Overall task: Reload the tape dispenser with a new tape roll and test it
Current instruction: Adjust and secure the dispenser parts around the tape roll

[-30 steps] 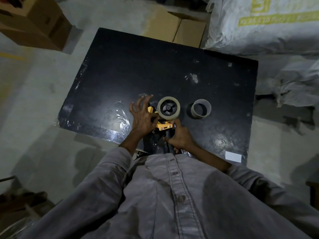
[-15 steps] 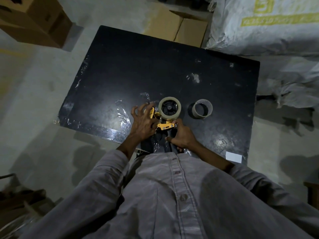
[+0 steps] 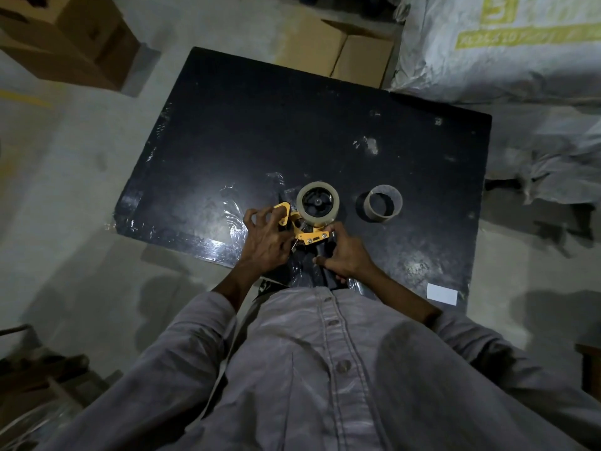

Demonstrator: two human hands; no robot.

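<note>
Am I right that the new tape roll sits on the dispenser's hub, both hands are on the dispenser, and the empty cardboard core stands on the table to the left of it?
Not quite. In the head view the empty cardboard core stands to the right of the dispenser, not the left. The rest holds: the new tape roll sits on the hub, and the left hand and right hand are both on the dispenser, over the table.

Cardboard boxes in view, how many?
2. One cardboard box sits on the floor at top left; an open-flapped cardboard box lies just beyond the black table's far edge. Others may be hidden outside the frame.
</note>
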